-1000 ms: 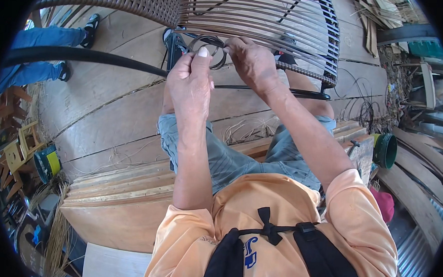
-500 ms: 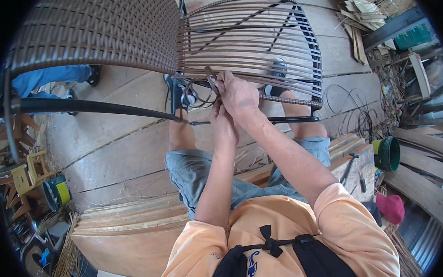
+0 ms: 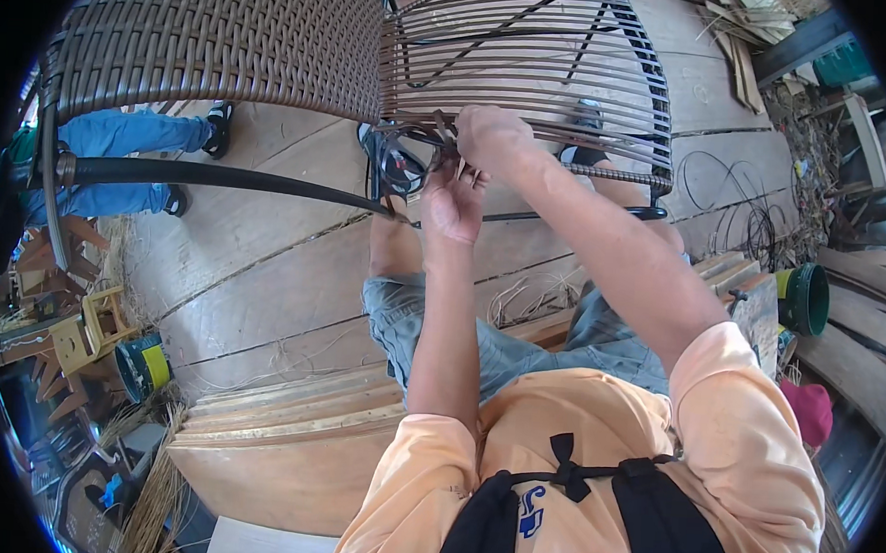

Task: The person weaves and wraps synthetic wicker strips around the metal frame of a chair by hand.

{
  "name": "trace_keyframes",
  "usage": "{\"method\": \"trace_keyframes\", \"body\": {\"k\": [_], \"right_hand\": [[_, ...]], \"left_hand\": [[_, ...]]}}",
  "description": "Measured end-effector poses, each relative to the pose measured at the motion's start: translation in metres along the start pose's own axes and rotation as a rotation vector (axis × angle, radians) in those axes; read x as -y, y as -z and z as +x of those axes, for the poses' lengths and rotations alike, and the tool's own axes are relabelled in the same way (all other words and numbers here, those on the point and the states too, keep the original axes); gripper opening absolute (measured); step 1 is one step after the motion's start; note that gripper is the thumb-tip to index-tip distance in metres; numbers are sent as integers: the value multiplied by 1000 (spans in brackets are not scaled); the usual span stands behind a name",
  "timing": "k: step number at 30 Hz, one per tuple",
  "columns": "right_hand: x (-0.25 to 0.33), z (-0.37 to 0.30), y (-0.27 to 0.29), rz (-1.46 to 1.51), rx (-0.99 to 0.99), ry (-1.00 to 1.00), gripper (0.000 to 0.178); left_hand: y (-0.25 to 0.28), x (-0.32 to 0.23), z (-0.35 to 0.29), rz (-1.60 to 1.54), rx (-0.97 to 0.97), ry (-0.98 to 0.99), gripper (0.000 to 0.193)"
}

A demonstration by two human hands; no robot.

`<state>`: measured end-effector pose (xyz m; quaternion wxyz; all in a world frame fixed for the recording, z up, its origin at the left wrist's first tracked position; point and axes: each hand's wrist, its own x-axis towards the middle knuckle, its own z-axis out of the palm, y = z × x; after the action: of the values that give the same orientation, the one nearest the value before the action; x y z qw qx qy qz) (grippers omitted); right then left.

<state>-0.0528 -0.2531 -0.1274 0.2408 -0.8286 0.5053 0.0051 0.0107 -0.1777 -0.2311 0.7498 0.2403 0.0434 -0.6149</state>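
In front of me is a chair with a black frame, its brown backrest [image 3: 225,40] tightly woven. The seat [image 3: 534,76] has brown strands stretched side by side across it, with gaps between them. At the seat's near edge my right hand [image 3: 495,139] is closed, back up, on a brown weaving strand [image 3: 439,126] that loops beside it. Just below, my left hand [image 3: 454,202] is turned palm up, its fingers curled round the same strand. The fingertips of both hands are partly hidden where they meet.
A black armrest bar [image 3: 228,178] runs across at left. Beyond it are another person's jeans [image 3: 120,134]. Stacked boards [image 3: 294,449] lie below my legs. Loose strands [image 3: 751,228] coil on the floor at right, near a green bucket [image 3: 807,301]; another bucket [image 3: 143,366] stands left.
My right hand has lifted slightly away from the left. My left hand has turned so its palm shows. The whole view has shifted a little, moving the chair up and right.
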Motion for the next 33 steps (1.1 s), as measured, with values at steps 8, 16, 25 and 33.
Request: {"method": "trace_keyframes", "body": {"k": [8, 16, 25, 33], "right_hand": [[-12, 20, 7, 118, 404, 22, 23], [-38, -1, -13, 276, 163, 233, 24], [-49, -34, -54, -160, -356, 269, 27], [-35, -112, -101, 749, -575, 100, 14]], "left_hand": [[-7, 12, -7, 797, 146, -403, 15], [40, -22, -118, 2033, -23, -216, 30], [31, -62, -307, 2253, -299, 43, 30], [-74, -37, -357, 2441, -41, -349, 14]]}}
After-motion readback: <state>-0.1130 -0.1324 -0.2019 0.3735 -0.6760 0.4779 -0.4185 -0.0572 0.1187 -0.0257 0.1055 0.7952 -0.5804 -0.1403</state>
